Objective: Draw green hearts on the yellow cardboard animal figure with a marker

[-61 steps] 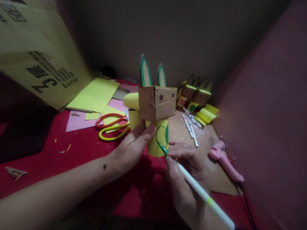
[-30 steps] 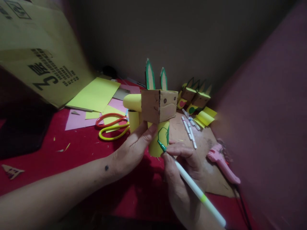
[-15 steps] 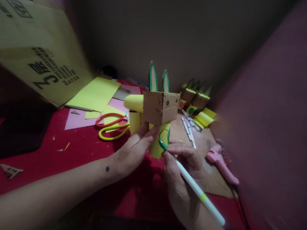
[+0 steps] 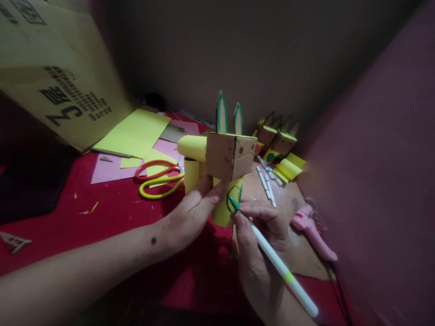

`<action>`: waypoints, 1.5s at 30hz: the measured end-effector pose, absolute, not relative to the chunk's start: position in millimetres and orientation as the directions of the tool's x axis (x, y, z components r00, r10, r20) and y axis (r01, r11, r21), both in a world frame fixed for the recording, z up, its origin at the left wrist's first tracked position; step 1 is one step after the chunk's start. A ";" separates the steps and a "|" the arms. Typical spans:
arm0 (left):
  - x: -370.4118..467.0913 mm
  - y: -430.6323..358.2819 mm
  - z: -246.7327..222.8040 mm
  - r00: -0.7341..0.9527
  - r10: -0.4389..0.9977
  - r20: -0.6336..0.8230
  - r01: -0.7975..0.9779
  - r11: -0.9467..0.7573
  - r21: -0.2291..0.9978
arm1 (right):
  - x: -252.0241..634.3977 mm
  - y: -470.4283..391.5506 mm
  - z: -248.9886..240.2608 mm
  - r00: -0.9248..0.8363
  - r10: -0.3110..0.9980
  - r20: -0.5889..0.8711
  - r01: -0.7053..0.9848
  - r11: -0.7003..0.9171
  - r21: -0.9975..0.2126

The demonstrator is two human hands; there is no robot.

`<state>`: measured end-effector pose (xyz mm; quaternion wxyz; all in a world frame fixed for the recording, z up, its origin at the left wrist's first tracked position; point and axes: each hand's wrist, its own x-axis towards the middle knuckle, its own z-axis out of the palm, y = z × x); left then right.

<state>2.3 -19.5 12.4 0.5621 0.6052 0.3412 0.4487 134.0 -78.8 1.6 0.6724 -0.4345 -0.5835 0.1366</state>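
My left hand grips a cardboard animal figure by its yellow paper tube body, thumb on the front. The figure has a brown box head with drawn eyes and two upright ears edged in green. A green outline, rounded in shape, is drawn on the tube below the head. In my right hand is a marker with a white barrel and a green tip. Its tip touches the yellow paper inside the outline, or lies very close to it. My right fingers are pinched near the tip.
Left of the figure lie scissors with red and yellow handles, and yellow paper. A cardboard box leans behind. To the right are several markers, a pink glue gun on cardboard, and similar figures.
The figure has shifted slightly right and down and turned a little. The marker tip has moved slightly right, and the green line on the left of the outline reaches lower.
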 end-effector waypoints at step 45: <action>3.4 -15.4 12.0 0.411 0.886 0.214 -0.112 -0.183 0.977 | 133.6 -78.1 -3.6 0.327 0.680 0.656 0.319 0.574 -0.755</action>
